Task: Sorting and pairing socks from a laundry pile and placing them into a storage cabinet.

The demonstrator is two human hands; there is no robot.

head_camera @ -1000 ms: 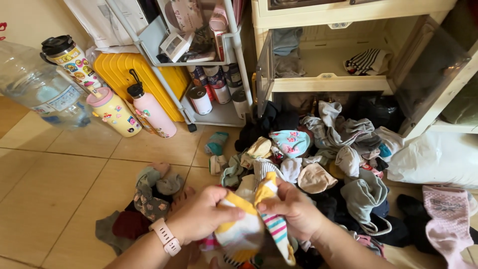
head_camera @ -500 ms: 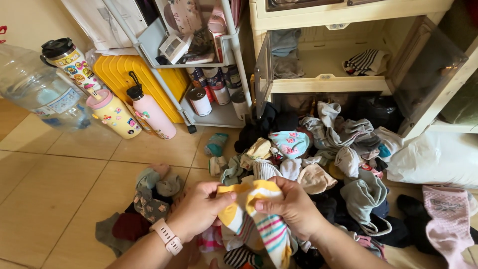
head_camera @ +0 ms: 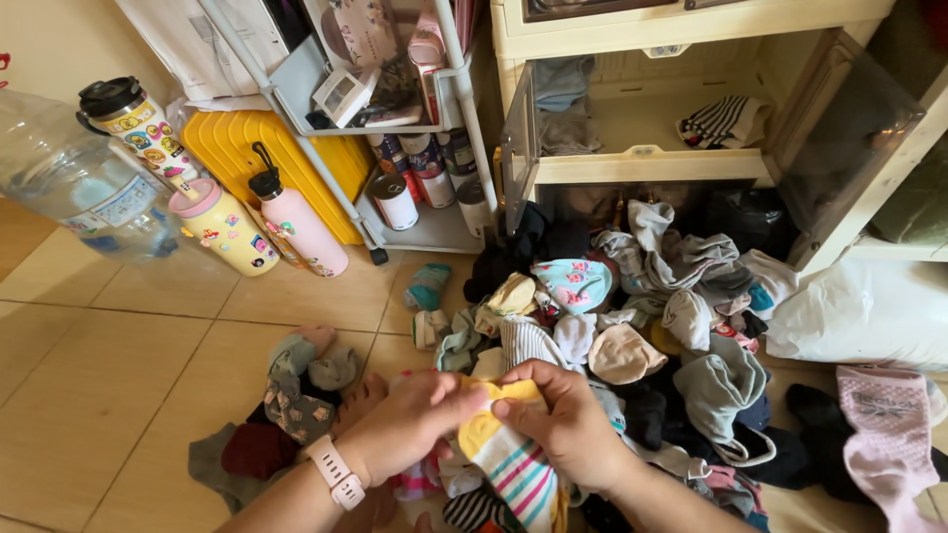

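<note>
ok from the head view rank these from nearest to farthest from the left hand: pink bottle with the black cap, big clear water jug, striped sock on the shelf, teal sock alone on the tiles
Measured from the left hand:
1. Teal sock, just ahead on the tiles, slightly right.
2. Pink bottle, ahead and left, by the yellow suitcase.
3. Striped sock, far right, up on the cabinet shelf.
4. Clear water jug, far left.
The last two are nearly level, so that order is loose.

The tiled floor [head_camera: 109,365] is bare along its left side, and a hand could pass freely there. At the back left edge, a big water jug [head_camera: 69,178], a yellow bottle [head_camera: 225,229] and a pink bottle [head_camera: 296,225] stand close together and block the way. The sock pile [head_camera: 632,316] covers the floor from the middle to the right, up to the cabinet [head_camera: 681,158]. A smaller heap of socks [head_camera: 296,395] lies just left of the hands.
</note>
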